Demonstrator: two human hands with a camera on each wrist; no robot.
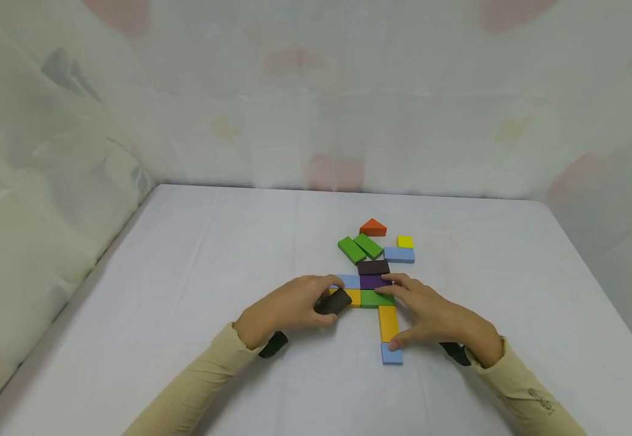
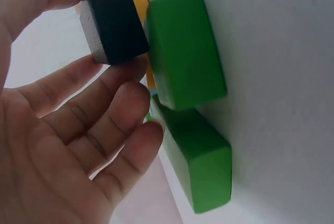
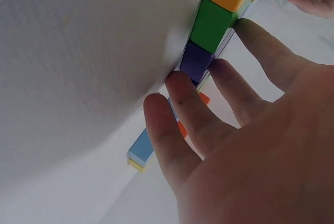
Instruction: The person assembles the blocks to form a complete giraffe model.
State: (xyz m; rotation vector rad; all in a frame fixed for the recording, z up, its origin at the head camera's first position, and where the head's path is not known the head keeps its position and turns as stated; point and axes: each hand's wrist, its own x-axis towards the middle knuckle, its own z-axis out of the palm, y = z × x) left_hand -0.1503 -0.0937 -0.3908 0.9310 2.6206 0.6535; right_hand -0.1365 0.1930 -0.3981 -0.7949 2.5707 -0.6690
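My left hand [image 1: 296, 301] pinches a black block [image 1: 333, 302] between thumb and fingers, tilted above a flat layout of blocks. In the left wrist view, two green blocks [image 2: 188, 51] lie beside those fingers. Under the black block show part of a yellow-orange block [image 1: 356, 298] and a light blue block [image 1: 350, 281]. My right hand [image 1: 436, 316] has its fingers spread and fairly straight, the tips at a purple block [image 1: 371, 282] and a green block [image 1: 371, 298]. Its thumb is at the joint of an upright orange block [image 1: 387, 324] and a small light blue block [image 1: 391, 357].
Behind the purple block lies a dark brown block [image 1: 373, 267]. Farther back are two slanted green blocks [image 1: 368, 246], an orange-red triangle [image 1: 373, 228], a light blue block [image 1: 399, 255] and a yellow block [image 1: 405, 241]. A white cloth [image 1: 229, 242] covers the table; patterned fabric [image 1: 321, 109] hangs behind.
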